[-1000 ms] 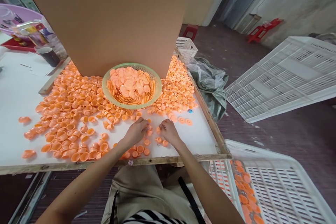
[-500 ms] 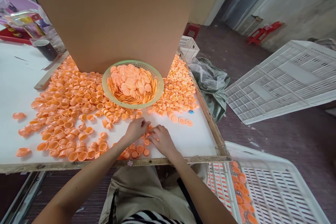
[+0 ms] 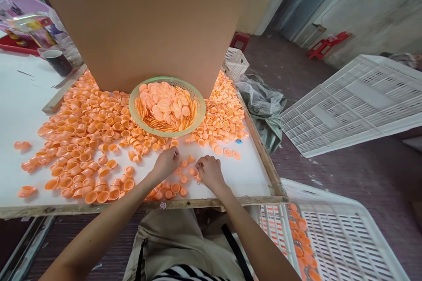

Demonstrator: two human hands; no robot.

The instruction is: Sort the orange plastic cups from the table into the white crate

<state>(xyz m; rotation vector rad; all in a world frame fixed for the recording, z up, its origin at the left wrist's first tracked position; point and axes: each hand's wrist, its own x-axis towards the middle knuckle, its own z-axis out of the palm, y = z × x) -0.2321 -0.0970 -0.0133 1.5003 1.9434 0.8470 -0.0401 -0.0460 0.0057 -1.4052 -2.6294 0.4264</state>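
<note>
Over the front part of the white table, my left hand (image 3: 166, 163) is closed, its fingers curled; what they hold, if anything, is hidden. A short way to the right, my right hand (image 3: 211, 173) has its fingers bent together, and I cannot make out what is in them. Between the hands lie several small orange plastic cups (image 3: 183, 179). A large pile of the same kind of orange cups (image 3: 77, 156) spreads to the left. Behind my hands, a green plastic basket (image 3: 200, 116) holds a heap of flat orange discs (image 3: 166, 103).
A tall cardboard box (image 3: 148, 26) stands behind the basket. More small orange pieces (image 3: 227, 118) lie at the right, by the wooden table edge (image 3: 263, 149). White crates (image 3: 359, 101) stand on the right, one low crate (image 3: 343, 219) beside my leg. A dark cup (image 3: 58, 63) is at the left.
My hands have moved apart, the left one slightly left and the right one slightly right. Small orange cups between them now show more fully. The basket and piles stay put.
</note>
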